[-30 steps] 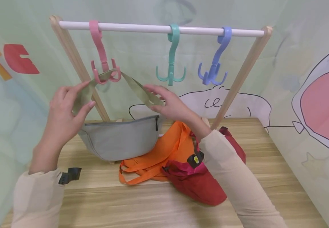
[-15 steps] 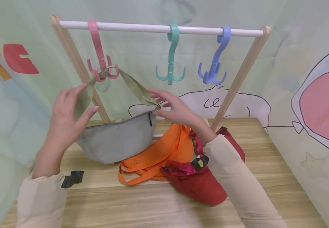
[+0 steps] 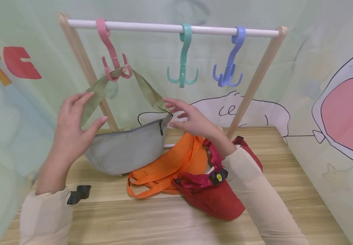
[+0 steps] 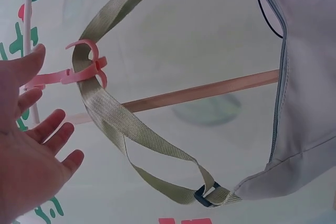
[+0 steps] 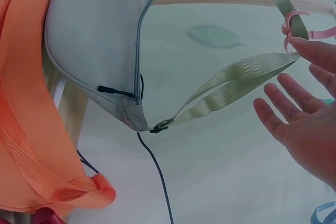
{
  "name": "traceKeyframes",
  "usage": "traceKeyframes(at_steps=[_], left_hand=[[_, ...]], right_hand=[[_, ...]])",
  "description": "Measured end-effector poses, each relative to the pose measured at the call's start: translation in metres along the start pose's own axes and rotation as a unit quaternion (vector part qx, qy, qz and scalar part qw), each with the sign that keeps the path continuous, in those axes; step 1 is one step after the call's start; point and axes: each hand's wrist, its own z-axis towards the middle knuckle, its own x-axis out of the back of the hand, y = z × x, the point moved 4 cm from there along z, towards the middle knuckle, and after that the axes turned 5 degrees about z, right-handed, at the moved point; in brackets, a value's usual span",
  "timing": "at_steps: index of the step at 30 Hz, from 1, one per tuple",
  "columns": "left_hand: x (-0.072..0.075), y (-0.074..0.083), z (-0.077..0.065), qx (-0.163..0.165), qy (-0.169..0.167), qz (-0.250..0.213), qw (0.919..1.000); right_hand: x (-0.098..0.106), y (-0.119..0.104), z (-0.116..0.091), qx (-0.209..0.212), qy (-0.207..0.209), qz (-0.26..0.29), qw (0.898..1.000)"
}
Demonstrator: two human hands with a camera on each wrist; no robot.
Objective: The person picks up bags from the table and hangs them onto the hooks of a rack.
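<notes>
A grey waist bag [image 3: 130,149] hangs by its olive strap [image 3: 148,91] from the pink hook [image 3: 113,54], its right end higher than its left. Just left of the strap is my left hand [image 3: 72,127], thumb and fingers spread; the left wrist view shows this hand [image 4: 31,135] apart from the strap and holding nothing. By the strap's right side is my right hand [image 3: 193,119], fingers loosely bent. In the right wrist view that hand [image 5: 310,114] holds nothing, and the strap's buckle [image 5: 160,126] lies well away from its fingertips.
A green hook [image 3: 183,58] and a blue hook [image 3: 230,61] hang from the white rail [image 3: 152,28] of a wooden stand. An orange bag [image 3: 176,160] and a dark red bag [image 3: 216,199] lie on the wooden table [image 3: 127,221] below my right arm.
Both hands have come away from the strap, the right one shifting slightly right and down. The bag's right end has moved a little left and up. The pink hook has swung slightly.
</notes>
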Motion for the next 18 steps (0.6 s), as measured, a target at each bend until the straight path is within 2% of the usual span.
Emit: traceKeyframes(at_steps=[9, 16, 18], left_hand=[[-0.003, 0.006, 0.0, -0.023, 0.012, -0.004, 0.9997], [-0.011, 0.009, -0.002, -0.001, -0.026, 0.008, 0.9996], [-0.014, 0.01, -0.003, -0.004, -0.032, 0.007, 0.9994]], right_hand=[[0.0, 0.006, -0.005, -0.011, -0.005, 0.001, 1.0], [0.0, 0.011, -0.01, -0.025, -0.014, -0.002, 1.0], [0.0, 0.013, -0.012, -0.025, -0.017, -0.001, 1.0]])
